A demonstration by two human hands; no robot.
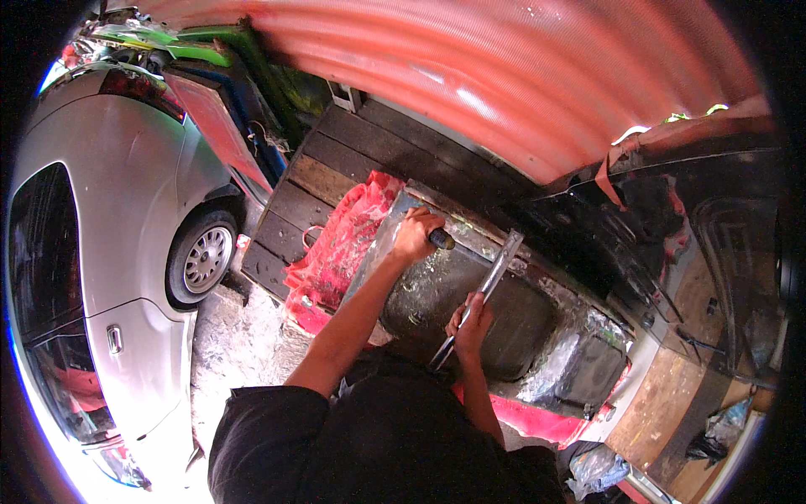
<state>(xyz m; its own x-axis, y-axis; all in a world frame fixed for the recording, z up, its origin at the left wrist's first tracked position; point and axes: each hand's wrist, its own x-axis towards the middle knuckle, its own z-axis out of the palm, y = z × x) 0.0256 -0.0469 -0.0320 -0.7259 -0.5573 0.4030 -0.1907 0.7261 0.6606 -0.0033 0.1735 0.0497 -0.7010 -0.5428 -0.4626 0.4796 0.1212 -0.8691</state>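
Observation:
A scraped metal panel (512, 315) with dark recessed areas and pale, flaking patches lies in front of me, on red cloth. Over its far left part, my left hand (416, 236) is closed round a tool with a dark, rounded handle (441, 239); the rest of that tool is hidden. My right hand (473, 326) is wrapped round a long silver metal bar (497, 270) above the panel's middle. The bar slants from near my body up toward the panel's far edge, and I cannot make out whether its far end touches the metal.
Crumpled red cloth (340, 244) covers part of a dark plank bench (281, 210). A silver car (126, 176) stands close on the left. Red corrugated sheeting (520, 76) rises behind the bench. At the right are black panels (739, 252), a wooden board (659, 407) and plastic bags (596, 472).

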